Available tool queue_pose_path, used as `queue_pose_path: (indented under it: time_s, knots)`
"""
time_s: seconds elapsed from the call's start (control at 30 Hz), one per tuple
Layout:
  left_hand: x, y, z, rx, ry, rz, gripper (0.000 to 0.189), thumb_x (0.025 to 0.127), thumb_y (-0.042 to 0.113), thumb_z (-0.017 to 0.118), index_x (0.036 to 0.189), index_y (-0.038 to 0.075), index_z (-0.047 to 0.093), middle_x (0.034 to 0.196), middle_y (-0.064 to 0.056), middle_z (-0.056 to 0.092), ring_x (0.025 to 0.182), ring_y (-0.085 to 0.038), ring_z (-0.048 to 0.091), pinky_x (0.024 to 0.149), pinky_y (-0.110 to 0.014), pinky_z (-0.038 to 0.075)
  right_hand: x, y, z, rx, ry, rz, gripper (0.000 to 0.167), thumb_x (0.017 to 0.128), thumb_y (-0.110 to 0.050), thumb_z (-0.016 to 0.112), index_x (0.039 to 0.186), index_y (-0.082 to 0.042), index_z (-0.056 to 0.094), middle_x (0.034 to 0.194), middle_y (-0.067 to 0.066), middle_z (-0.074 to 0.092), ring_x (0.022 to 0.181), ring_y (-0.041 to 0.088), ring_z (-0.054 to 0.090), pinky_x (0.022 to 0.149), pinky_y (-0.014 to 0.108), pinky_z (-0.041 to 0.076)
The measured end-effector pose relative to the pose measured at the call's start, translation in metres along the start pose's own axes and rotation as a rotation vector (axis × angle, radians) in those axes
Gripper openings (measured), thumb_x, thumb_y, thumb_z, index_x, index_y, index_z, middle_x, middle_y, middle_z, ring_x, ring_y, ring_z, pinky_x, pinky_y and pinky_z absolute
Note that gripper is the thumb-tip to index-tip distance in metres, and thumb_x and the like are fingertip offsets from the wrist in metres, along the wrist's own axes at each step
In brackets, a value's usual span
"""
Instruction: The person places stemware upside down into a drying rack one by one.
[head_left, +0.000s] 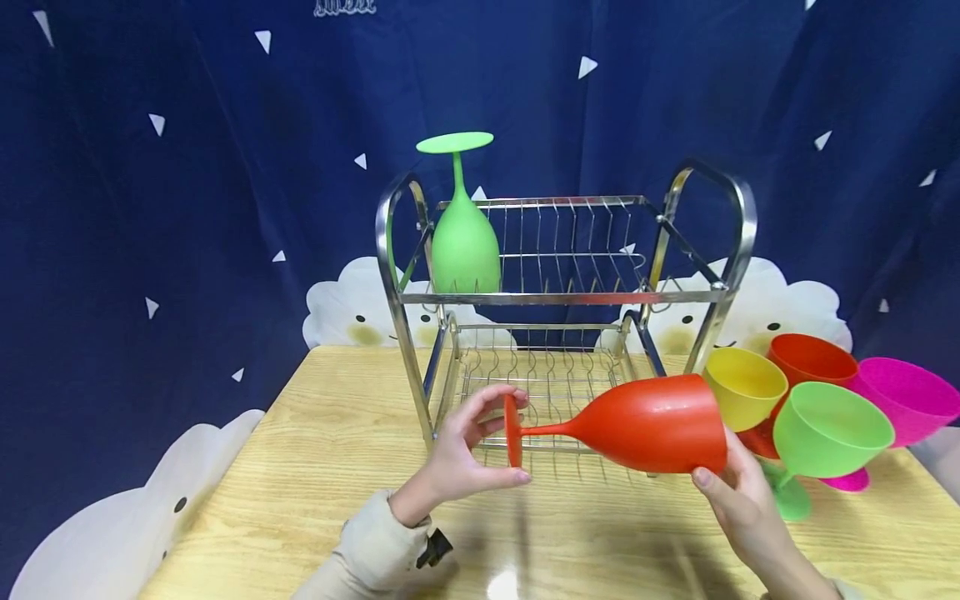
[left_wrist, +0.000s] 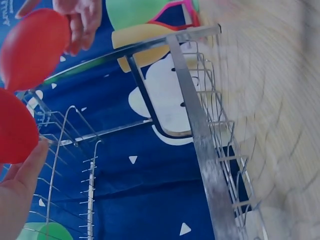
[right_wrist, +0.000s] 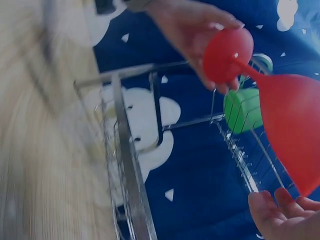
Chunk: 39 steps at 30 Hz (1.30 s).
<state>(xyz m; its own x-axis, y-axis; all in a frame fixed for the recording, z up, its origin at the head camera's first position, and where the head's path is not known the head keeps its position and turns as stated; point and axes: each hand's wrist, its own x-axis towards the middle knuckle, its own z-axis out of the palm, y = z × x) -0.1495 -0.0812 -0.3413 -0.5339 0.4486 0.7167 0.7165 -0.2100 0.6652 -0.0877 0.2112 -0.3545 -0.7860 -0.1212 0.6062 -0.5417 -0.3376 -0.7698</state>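
A red plastic goblet (head_left: 648, 423) lies sideways in the air in front of the rack, its foot to the left and its bowl opening to the right. My left hand (head_left: 467, 457) holds the round foot, thumb below and fingers above, as the right wrist view also shows. With the thumb at the rim, my right hand (head_left: 738, 500) grips the open end of the bowl; part of its fingers is hidden behind it. An upside-down green goblet (head_left: 465, 242) stands on the left of the metal dish rack's (head_left: 555, 298) upper tier.
Right of the rack stand upright goblets: yellow (head_left: 742, 387), another red (head_left: 810, 357), light green (head_left: 832, 429) and pink (head_left: 907, 400). The rack's lower wire basket (head_left: 540, 375) sits on the wooden table (head_left: 322, 442). A dark blue curtain (head_left: 187, 208) hangs behind.
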Motion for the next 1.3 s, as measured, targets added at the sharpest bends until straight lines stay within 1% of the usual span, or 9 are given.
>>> queue_pose_path:
  time_s: [0.23, 0.33, 0.43, 0.5, 0.63, 0.8, 1.0, 1.23, 1.3]
  knots:
    - [-0.001, 0.004, -0.001, 0.099, -0.014, -0.024, 0.081, 0.055, -0.007, 0.081, 0.126, -0.007, 0.040, 0.120, -0.021, 0.050, 0.111, -0.026, 0.051, 0.087, -0.037, 0.048, 0.014, -0.025, -0.004, -0.396, 0.034, -0.055, 0.084, 0.059, 0.029, 0.061, 0.135, 0.010, 0.030, 0.131, 0.011, 0.042, 0.117, 0.014, 0.042, 0.093, 0.013, 0.038]
    - [-0.002, 0.004, -0.001, 0.108, -0.016, -0.044, 0.081, 0.056, -0.006, 0.081, 0.126, -0.006, 0.041, 0.120, -0.021, 0.050, 0.111, -0.026, 0.051, 0.087, -0.036, 0.048, 0.023, -0.036, -0.006, -0.706, -0.004, -0.099, 0.089, 0.051, 0.019, 0.076, 0.131, 0.008, 0.039, 0.131, 0.007, 0.044, 0.115, 0.010, 0.043, 0.084, 0.010, 0.041]
    - [-0.003, 0.003, -0.001, 0.115, -0.018, -0.082, 0.079, 0.057, -0.004, 0.081, 0.126, -0.005, 0.042, 0.120, -0.018, 0.051, 0.111, -0.025, 0.050, 0.088, -0.034, 0.048, 0.032, -0.044, -0.006, -1.029, -0.079, -0.161, 0.089, 0.045, -0.002, 0.088, 0.125, 0.000, 0.050, 0.129, 0.003, 0.046, 0.115, 0.004, 0.041, 0.077, 0.006, 0.039]
    - [-0.003, 0.003, 0.000, 0.115, -0.017, -0.116, 0.078, 0.058, -0.003, 0.081, 0.126, -0.003, 0.042, 0.120, -0.016, 0.051, 0.111, -0.024, 0.050, 0.088, -0.033, 0.048, 0.038, -0.046, -0.005, -1.142, -0.145, -0.201, 0.088, 0.043, -0.015, 0.090, 0.123, -0.006, 0.054, 0.127, 0.003, 0.048, 0.118, 0.004, 0.038, 0.079, 0.007, 0.035]
    - [-0.003, 0.003, 0.001, 0.114, -0.013, -0.180, 0.079, 0.057, 0.000, 0.083, 0.126, 0.002, 0.045, 0.119, -0.012, 0.052, 0.110, -0.022, 0.050, 0.088, -0.032, 0.047, 0.049, -0.046, 0.001, -1.222, -0.287, -0.234, 0.083, 0.048, -0.031, 0.089, 0.122, -0.012, 0.055, 0.123, 0.002, 0.051, 0.116, 0.011, 0.039, 0.090, 0.018, 0.036]
    - [-0.002, 0.003, 0.002, 0.136, -0.021, -0.203, 0.079, 0.056, 0.002, 0.084, 0.125, 0.003, 0.046, 0.118, -0.011, 0.052, 0.109, -0.022, 0.051, 0.087, -0.030, 0.048, 0.058, -0.041, 0.010, -1.318, -0.439, -0.248, 0.074, 0.058, -0.048, 0.081, 0.118, -0.013, 0.056, 0.119, 0.002, 0.052, 0.108, 0.020, 0.044, 0.071, 0.043, 0.051]
    - [-0.001, 0.004, 0.004, 0.165, -0.029, -0.222, 0.080, 0.055, 0.000, 0.084, 0.125, 0.000, 0.045, 0.119, -0.015, 0.052, 0.107, -0.024, 0.051, 0.086, -0.029, 0.049, 0.064, -0.032, 0.018, -1.419, -0.536, -0.237, 0.077, 0.056, -0.049, 0.080, 0.116, -0.008, 0.055, 0.117, 0.006, 0.053, 0.105, 0.024, 0.047, 0.077, 0.046, 0.049]
    - [0.008, 0.031, 0.007, 0.174, -0.043, -0.249, 0.074, 0.057, -0.005, 0.081, 0.121, -0.009, 0.045, 0.115, -0.022, 0.052, 0.104, -0.025, 0.052, 0.085, -0.031, 0.049, 0.065, -0.023, 0.021, -1.485, -0.585, -0.228, 0.080, 0.047, -0.039, 0.083, 0.115, -0.006, 0.055, 0.112, 0.007, 0.055, 0.100, 0.024, 0.048, 0.077, 0.044, 0.048]
    - [0.010, 0.032, 0.007, 0.178, -0.049, -0.257, 0.074, 0.056, -0.005, 0.082, 0.121, -0.009, 0.045, 0.114, -0.022, 0.052, 0.104, -0.025, 0.052, 0.085, -0.031, 0.049, 0.064, -0.022, 0.021, -1.494, -0.591, -0.216, 0.079, 0.048, -0.038, 0.083, 0.114, -0.007, 0.055, 0.111, 0.006, 0.055, 0.099, 0.023, 0.049, 0.076, 0.043, 0.048]
